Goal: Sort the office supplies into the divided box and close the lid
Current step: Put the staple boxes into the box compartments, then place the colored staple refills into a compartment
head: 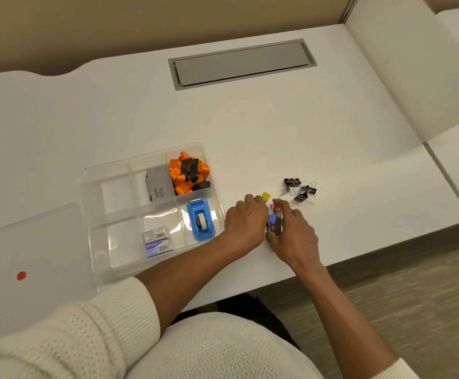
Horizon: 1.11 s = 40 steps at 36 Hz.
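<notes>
The clear divided box (pixel 97 214) stands on the white desk, holding orange and black clips (pixel 188 172), a grey box (pixel 159 184), a blue tape dispenser (pixel 201 220) and small staple boxes (pixel 157 242). Its clear lid (pixel 31 242), with a red dot, lies to the left. Right of the box, my right hand (pixel 295 236) grips a bundle of markers or pens (pixel 274 218). My left hand (pixel 246 218) closes around the same bundle from the left, near a yellow tip (pixel 266 196). Black binder clips (pixel 300 190) lie just beyond.
A grey cable hatch (pixel 242 62) is set into the desk at the back. A white partition (pixel 414 77) rises on the right. The desk's front edge runs just under my right wrist, with grey floor below.
</notes>
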Available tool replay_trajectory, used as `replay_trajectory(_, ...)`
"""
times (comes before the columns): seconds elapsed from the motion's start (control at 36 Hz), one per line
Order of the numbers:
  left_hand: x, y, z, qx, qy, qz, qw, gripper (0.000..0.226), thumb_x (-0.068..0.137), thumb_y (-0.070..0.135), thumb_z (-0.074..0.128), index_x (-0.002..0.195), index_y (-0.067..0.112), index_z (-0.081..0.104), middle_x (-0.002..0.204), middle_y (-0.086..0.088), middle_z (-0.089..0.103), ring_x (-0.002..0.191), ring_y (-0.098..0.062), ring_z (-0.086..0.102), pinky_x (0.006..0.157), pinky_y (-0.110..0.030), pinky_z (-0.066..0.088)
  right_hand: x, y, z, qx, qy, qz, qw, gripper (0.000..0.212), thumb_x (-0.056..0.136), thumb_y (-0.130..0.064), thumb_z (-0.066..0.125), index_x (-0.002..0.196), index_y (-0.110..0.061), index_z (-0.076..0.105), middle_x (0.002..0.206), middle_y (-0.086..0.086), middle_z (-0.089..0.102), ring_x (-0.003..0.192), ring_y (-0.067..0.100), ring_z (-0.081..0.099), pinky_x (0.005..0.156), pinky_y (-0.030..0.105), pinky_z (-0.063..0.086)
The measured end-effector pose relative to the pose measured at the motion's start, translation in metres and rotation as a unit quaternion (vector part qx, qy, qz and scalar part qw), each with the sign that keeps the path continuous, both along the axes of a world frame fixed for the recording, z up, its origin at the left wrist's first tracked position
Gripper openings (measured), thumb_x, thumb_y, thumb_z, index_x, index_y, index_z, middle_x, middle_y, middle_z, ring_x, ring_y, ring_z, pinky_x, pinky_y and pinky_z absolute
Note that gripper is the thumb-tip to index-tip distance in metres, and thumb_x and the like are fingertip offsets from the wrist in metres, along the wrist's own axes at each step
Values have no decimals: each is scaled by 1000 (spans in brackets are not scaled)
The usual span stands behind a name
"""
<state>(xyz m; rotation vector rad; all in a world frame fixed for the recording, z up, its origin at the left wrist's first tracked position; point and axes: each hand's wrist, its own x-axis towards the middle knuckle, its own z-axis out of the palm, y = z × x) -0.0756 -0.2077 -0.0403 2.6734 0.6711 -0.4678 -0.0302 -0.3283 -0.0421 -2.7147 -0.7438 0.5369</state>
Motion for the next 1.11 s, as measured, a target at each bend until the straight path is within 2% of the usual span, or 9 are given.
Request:
replay_trajectory(0.08,3,-3,-3,-14,-1,20,1000,69,80,25,87,136,6,50,121,-14,61,102,-29,66,79,-36,56,7,0,1,-19,-4,12,1000,69,82,-36,76,138,-31,35,105,6,60,79,31,65,62,33,46)
replay_trajectory(0.19,6,-4,-6,-21,-7,48,999,66,79,23,87,132,5,53,120,-15,61,101,-32,67,78,-36,55,11,-1,-3,-33,-21,18,999,70,78,-35,77,133,-27,35,100,4,58,65,24,48,56,29,37)
replay_trajectory(0.36,10,-7,-12,-19,-7,65,998,59,83,29,84,130,5,56,116,-15,62,97,-29,67,75,-33,54,11,-2,-5,-32,-38,28,998,69,80,-40,78,131,-25,34,101,4,57,67,25,56,56,31,40)
replay_trajectory(0.58,11,-7,-7,-38,-39,101,993,51,85,28,83,126,7,60,113,-13,63,95,-27,67,72,-31,50,15,-4,-8,3,-25,-11,1000,72,75,-29,81,128,-25,34,100,6,58,66,24,50,58,31,39)
replay_trajectory(0.75,4,-8,16,-51,-78,124,988,54,87,33,81,129,9,57,117,-10,62,99,-26,65,73,-30,47,19,-8,-11,32,0,-46,998,73,73,-34,84,126,-25,34,102,3,62,74,28,62,62,36,49)
replay_trajectory(0.89,-18,3,44,-86,-118,174,974,51,90,39,76,128,12,55,117,-7,62,99,-21,60,74,-28,43,18,-7,-6,35,16,-67,997,73,74,-25,84,128,-25,34,106,6,67,82,29,66,72,42,58)
replay_trajectory(0.94,-32,10,54,-91,-126,197,968,50,90,43,75,125,13,56,114,-6,63,94,-18,57,74,-28,45,18,-6,-4,37,26,-71,996,74,75,-23,85,130,-24,34,106,8,69,82,30,67,72,39,57)
replay_trajectory(1.03,-56,23,66,-104,-138,229,958,46,89,46,76,117,14,57,111,-4,66,94,-20,64,75,-30,54,18,-3,2,59,39,-76,995,69,78,-23,84,128,-23,36,101,9,70,76,29,65,68,34,51)
replay_trajectory(1.11,-81,38,73,-106,-152,265,946,43,86,48,79,109,17,61,105,0,70,90,-18,69,73,-28,58,14,0,11,98,36,-75,992,61,81,-21,82,122,-24,38,85,0,67,63,18,60,60,28,42)
